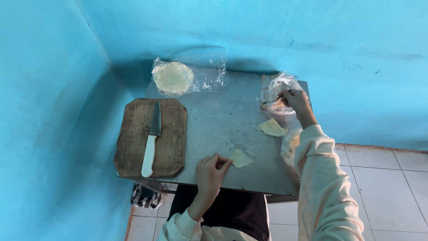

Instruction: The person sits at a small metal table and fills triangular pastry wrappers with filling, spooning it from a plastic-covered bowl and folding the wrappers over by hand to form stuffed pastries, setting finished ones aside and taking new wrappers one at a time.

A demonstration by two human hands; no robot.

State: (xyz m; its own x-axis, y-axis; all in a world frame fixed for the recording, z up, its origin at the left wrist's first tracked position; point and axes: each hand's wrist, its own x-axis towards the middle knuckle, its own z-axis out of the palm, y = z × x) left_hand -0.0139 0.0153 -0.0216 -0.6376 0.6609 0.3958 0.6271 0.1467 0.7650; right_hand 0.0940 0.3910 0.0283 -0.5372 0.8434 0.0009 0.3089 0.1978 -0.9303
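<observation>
Right hand (pixel 294 99) gripping a spoon (pixel 273 100) inside the crinkly clear filling bag (pixel 278 87), left hand (pixel 210 172) pinching a folded dough triangle (pixel 240 158) on the steel table (pixel 218 120)

A clear plastic bag (pixel 189 76) lies at the far left of the grey table (pixel 218 120), crumpled open toward the right, with a round stack of pale flat dough discs (pixel 173 77) inside. At the far right corner sits a second clear, crinkled bag (pixel 278 89), brownish contents showing through; the right hand (pixel 296 101) reaches into it. No labels, signs or screens show.
</observation>
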